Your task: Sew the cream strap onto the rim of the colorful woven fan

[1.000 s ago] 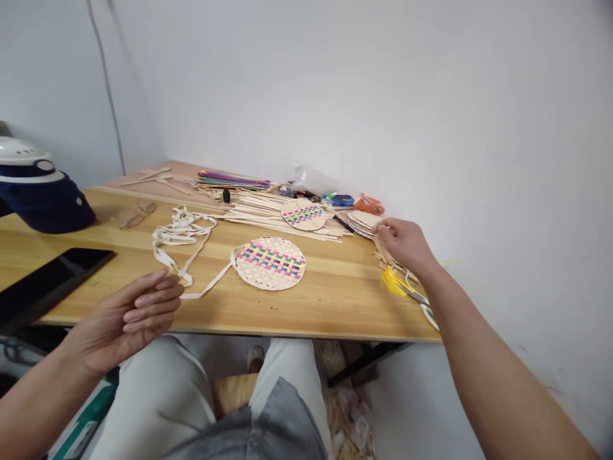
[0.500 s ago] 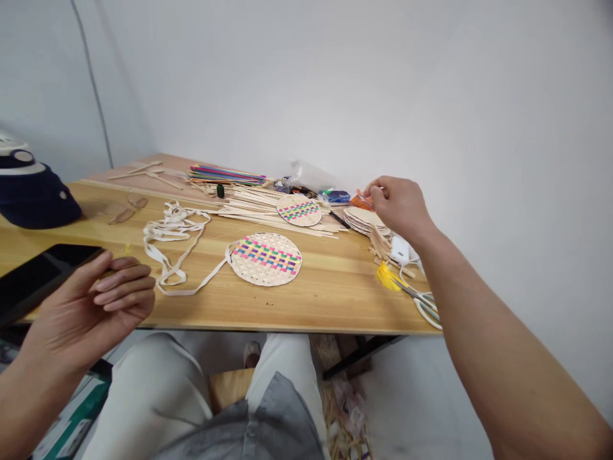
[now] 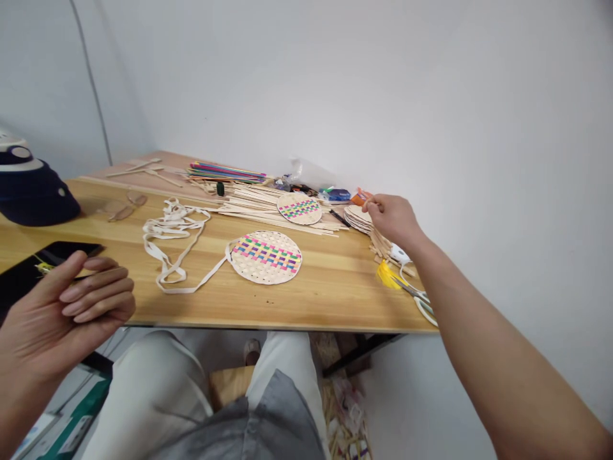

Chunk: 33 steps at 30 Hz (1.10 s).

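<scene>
My left hand [image 3: 81,306] hovers at the left table edge, fingers curled toward the thumb. Just behind its thumb, over the black phone [image 3: 71,248], shows a small yellow piece [image 3: 44,267]; whether the hand grips it I cannot tell. My right hand [image 3: 393,218] is closed in a pinch above the stack of pale discs [image 3: 358,218]. What its fingertips hold is too small to make out. Between the hands lies a round woven piece [image 3: 266,258] with pink, green, yellow and purple strips, a pale ribbon [image 3: 177,231] running from its left edge.
Scissors [image 3: 422,303] lie by a yellow tassel [image 3: 389,275] at the right edge. At the back are pale strips [image 3: 249,206], coloured sticks [image 3: 225,172] and a second woven disc [image 3: 300,209]. Glasses [image 3: 122,209] and a dark blue cap [image 3: 36,195] are at left.
My left hand has moved left and slightly down, fingers still curled. My right hand has dropped a little, still pinched. The yellow piece now shows over the phone. The woven piece stays put.
</scene>
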Each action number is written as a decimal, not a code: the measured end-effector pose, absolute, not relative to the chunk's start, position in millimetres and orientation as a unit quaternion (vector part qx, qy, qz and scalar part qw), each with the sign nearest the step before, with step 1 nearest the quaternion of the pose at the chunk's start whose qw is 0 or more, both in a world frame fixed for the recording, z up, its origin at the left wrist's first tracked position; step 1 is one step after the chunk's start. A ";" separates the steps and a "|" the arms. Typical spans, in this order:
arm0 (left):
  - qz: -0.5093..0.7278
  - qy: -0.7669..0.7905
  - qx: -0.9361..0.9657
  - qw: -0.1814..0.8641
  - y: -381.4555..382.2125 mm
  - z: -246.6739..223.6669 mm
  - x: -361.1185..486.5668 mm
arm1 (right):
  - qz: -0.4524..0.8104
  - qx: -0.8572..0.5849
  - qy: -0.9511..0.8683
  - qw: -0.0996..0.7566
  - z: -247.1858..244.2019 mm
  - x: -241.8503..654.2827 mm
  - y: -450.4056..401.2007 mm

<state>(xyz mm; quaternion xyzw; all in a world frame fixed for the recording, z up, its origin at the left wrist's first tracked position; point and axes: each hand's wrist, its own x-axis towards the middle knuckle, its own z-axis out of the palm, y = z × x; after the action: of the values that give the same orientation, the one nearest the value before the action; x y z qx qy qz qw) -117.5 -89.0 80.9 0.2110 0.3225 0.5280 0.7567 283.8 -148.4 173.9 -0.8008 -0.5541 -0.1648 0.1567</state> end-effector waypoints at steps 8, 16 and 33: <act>0.478 0.448 0.241 0.716 -89.0 61.2 -111.2 | -0.149 -0.823 -0.542 0.083 160.1 295.0 -148.6; 0.467 0.418 0.363 0.689 -80.4 38.1 -128.8 | -0.090 -0.830 -0.550 0.020 128.2 310.0 -147.7; 0.437 0.427 0.514 0.602 -88.2 47.4 -109.7 | -0.123 -0.783 -0.584 0.177 103.8 284.2 -146.2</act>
<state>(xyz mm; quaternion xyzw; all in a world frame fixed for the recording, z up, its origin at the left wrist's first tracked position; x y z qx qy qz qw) -109.7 -88.2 47.4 0.5137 0.4270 0.4373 0.6022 284.2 -146.2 103.8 -0.7829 -0.5837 -0.1233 0.1766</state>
